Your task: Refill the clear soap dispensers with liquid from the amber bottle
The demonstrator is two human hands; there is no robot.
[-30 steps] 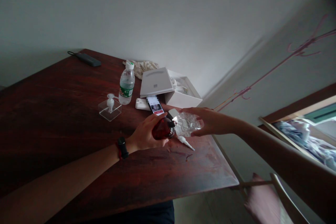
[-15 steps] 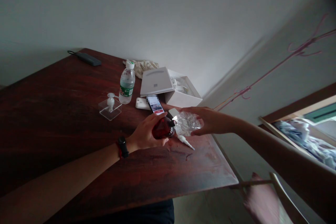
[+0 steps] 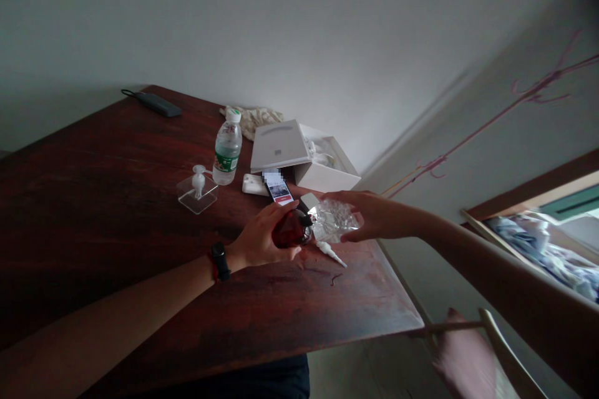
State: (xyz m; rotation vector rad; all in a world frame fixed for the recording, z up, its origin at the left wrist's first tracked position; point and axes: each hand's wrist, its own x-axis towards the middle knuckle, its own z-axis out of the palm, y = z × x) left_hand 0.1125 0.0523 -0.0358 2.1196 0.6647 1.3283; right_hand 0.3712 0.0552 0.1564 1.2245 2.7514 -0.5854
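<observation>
Left hand (image 3: 262, 234): fingers closed around the body of a red bottle (image 3: 286, 232), which is tipped with its dark neck toward the right. Right hand (image 3: 367, 215): fingers curved around a clear container (image 3: 336, 221), gripping it at the end away from the bottle. The two items face each other above the near right part of the surface (image 3: 365, 305); from where I stand, contact between their openings cannot be confirmed.

A white nozzle piece (image 3: 326, 249) lies just below the clear container. A lit phone (image 3: 280, 190) lies beyond the left hand, beside a white case (image 3: 255, 185). Behind these sits an open white box (image 3: 322, 176). To the left, a water bottle (image 3: 227, 153) with a green label stands upright, near a clear square item (image 3: 196, 202) with a white pump (image 3: 198, 182). A black watch (image 3: 218, 255) is fitted to the left wrist.
</observation>
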